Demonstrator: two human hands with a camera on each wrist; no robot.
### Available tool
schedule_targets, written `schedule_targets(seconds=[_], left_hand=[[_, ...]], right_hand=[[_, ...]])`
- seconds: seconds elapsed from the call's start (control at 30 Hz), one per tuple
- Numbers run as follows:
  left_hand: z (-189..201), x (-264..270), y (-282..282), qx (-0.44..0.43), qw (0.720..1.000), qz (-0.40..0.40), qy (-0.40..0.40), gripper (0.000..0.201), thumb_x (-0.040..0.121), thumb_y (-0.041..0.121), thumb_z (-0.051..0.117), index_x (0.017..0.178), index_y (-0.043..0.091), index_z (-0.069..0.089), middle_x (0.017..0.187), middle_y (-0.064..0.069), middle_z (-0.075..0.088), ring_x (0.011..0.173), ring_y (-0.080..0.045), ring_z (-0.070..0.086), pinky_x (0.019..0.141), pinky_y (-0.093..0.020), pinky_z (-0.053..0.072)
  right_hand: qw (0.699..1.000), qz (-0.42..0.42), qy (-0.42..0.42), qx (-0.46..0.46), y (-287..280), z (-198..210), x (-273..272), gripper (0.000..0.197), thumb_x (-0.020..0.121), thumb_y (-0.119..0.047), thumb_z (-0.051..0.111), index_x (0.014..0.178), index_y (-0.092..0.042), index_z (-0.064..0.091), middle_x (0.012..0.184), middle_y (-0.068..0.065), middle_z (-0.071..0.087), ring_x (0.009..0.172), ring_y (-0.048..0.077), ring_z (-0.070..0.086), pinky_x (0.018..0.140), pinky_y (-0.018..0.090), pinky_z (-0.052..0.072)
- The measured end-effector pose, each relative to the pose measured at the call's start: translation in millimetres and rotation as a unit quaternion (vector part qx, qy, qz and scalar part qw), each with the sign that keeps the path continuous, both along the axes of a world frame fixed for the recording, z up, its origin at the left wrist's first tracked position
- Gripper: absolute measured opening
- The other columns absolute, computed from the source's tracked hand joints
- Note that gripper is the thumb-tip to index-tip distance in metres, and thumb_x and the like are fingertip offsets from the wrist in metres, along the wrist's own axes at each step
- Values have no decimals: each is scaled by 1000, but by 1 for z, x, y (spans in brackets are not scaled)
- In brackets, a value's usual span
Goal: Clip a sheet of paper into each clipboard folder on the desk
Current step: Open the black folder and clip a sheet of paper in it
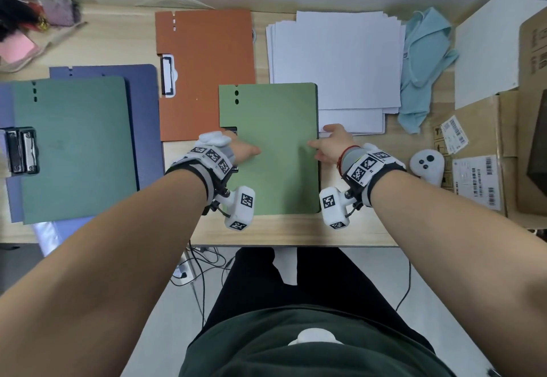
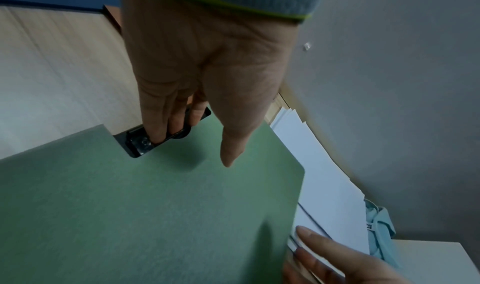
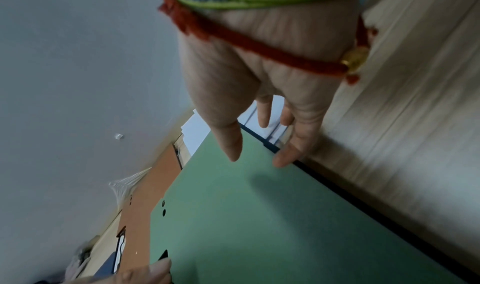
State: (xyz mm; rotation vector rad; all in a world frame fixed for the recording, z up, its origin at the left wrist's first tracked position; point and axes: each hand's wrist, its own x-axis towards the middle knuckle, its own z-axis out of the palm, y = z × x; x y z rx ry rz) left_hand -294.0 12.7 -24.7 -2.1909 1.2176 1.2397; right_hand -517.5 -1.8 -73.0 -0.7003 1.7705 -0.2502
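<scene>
A light green clipboard folder (image 1: 269,148) lies closed on the desk in front of me. My left hand (image 1: 245,150) rests at its left edge; in the left wrist view its fingers (image 2: 155,124) lie on the black clip (image 2: 137,145) and the thumb stretches over the cover (image 2: 155,216). My right hand (image 1: 325,142) is at the folder's right edge, thumb above the cover (image 3: 259,227), fingertips (image 3: 283,159) touching the edge. A stack of white paper (image 1: 337,59) lies behind and right. An orange folder (image 1: 207,65) lies behind and left. A dark green folder (image 1: 74,145) sits on a blue one (image 1: 145,116) at far left.
A white controller (image 1: 427,166) and labelled cardboard boxes (image 1: 473,169) stand to the right. A teal cloth (image 1: 423,65) lies beside the paper, with a white board (image 1: 497,42) behind it. Pink notes (image 1: 17,48) sit far left. The desk's front edge (image 1: 296,234) is close to the folder.
</scene>
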Motion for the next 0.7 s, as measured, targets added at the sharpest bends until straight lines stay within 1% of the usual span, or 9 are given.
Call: schedule_targets(seconds=[0.07,0.13,0.23,0.3,0.4,0.47,0.53,0.63,0.7], left_hand=[[-1,7,1,4,1000,4,-3,69,80,63,66,109,0,65,97,-10,66,84,-27,60,74,-32,45],[2,11,1,-5,1000,9,-7,82,64,81,62,96,6,67,84,-7,66,74,-24,62,72,-31,49],[10,11,-2,-28,998,35,37,116,36,100,46,107,10,67,100,-7,70,90,-28,67,89,-41,54],[30,8,-9,-58,993,77,70,135,30,106,37,122,10,61,114,-9,65,100,-31,64,91,-45,54],[70,6,-18,-115,979,137,97,147,26,109,29,130,9,56,120,-11,63,100,-30,64,89,-43,55],[88,2,-23,-144,968,160,129,138,38,107,29,133,11,54,122,-8,62,101,-29,64,83,-40,57],[105,8,-25,-176,959,163,151,113,61,98,34,130,11,57,116,-7,62,97,-27,63,73,-33,57],[108,32,-31,-249,951,133,128,47,95,52,48,113,11,62,104,-8,64,87,-26,58,55,-25,46],[107,47,-35,-282,953,98,60,29,95,23,51,120,9,57,105,-11,62,93,-29,58,63,-25,41]], right_hand=[[1000,-3,-20,-14,-1,5,-2,71,66,-33,82,127,-17,50,108,9,57,69,18,59,69,35,58],[998,-3,-64,-28,-5,18,-2,45,82,-38,72,116,-12,58,89,7,58,55,15,49,54,28,47],[990,22,-134,-26,-17,48,5,52,91,-63,46,92,-14,64,78,6,58,51,16,49,53,26,37],[978,42,-204,-21,-26,72,16,64,95,-67,30,76,-16,65,69,2,61,55,18,52,54,26,37],[958,122,-257,-30,-34,103,43,72,98,-64,21,77,-18,73,81,3,70,74,24,59,66,31,45],[955,151,-254,-33,-38,109,58,72,99,-61,21,83,-17,75,91,3,73,82,24,61,75,33,47],[952,180,-246,-33,-39,112,78,71,100,-60,19,90,-18,75,102,3,73,86,22,61,80,33,49],[952,208,-220,-33,-39,113,105,64,99,-61,23,102,-22,74,114,-1,71,88,18,62,76,29,50],[959,211,-187,-26,-40,103,110,55,96,-61,34,109,-23,72,116,-2,69,90,16,62,79,30,50]])
